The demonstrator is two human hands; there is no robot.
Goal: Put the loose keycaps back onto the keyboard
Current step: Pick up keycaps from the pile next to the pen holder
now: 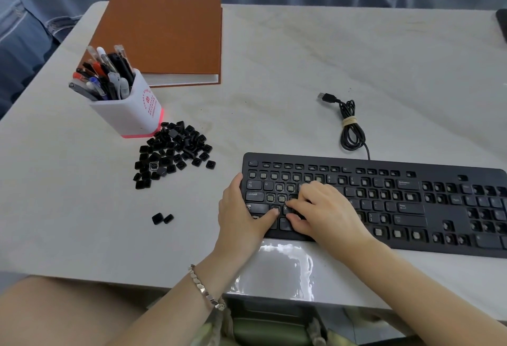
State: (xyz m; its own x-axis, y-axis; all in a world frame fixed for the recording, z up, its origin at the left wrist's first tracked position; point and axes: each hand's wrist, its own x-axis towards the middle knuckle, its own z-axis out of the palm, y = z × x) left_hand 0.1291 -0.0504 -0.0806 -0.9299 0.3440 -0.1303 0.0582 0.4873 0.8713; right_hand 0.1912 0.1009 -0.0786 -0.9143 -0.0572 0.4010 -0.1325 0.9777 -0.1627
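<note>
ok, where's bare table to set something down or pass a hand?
Free: the wide stretch of table between the notebook and the USB cable, beyond the keyboard; also the near-left corner, nearer than the two stray keycaps. Crowded: around the pen holder and keycap pile, and the keyboard's left end, where the left hand and right hand sit.

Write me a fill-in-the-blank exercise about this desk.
1. The white holder beside the pile of loose keycaps is full of ____.
2. The left hand and the right hand are both at the ____ end of the keyboard.
3. Apart from the pile, nearer the person, lie ____ stray keycaps.

Missing words: pens; left; two.
</note>
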